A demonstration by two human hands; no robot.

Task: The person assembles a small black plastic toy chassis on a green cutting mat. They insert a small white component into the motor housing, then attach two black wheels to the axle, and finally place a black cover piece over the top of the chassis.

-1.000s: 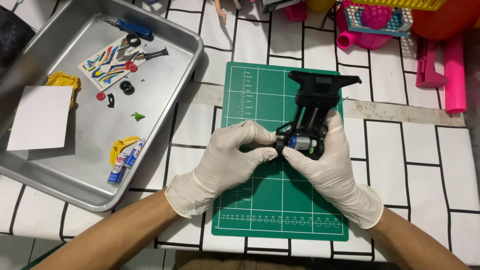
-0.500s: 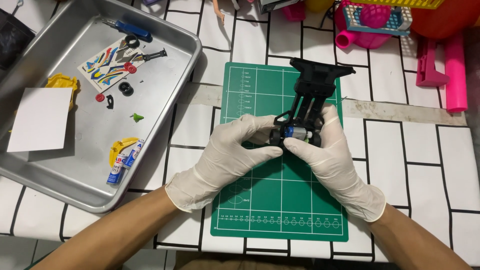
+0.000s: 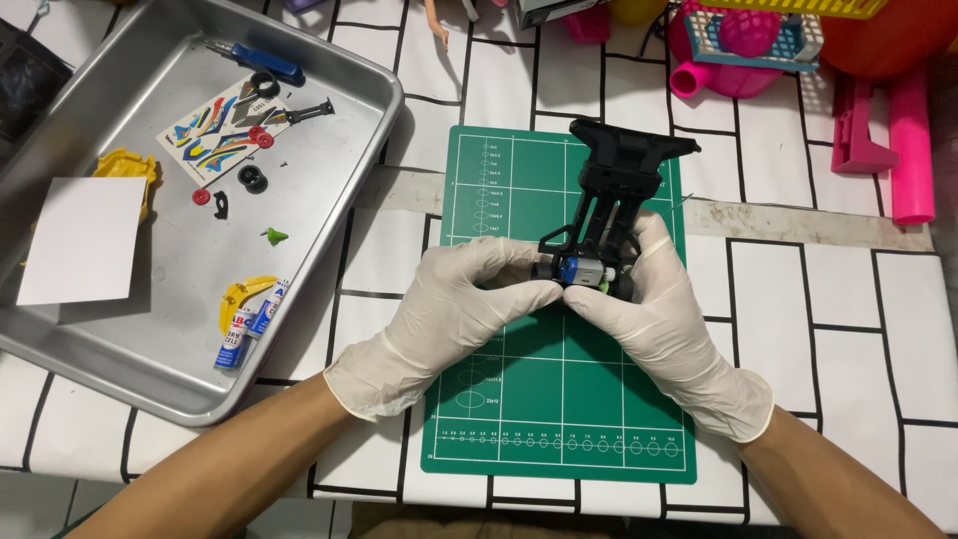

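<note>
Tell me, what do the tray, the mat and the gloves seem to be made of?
Tray: probably metal, brushed grey with soft reflections. Mat: likely matte green plastic or rubber, lying flat with a printed grid. Gloves on left hand and right hand: thin whitish latex-like material, wrinkled and tight.

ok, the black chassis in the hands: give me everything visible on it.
The black chassis looks like moulded plastic: a long, narrow open frame ending in a wide, flared bar at the far end. At the near end sits a small silver-and-blue motor, with dark wheel-like parts on either side. It is held over the green cutting mat, long axis pointing away from the person. The gloved left hand and right hand both pinch the near end, fingertips meeting at the motor. Its underside is hidden.
</note>
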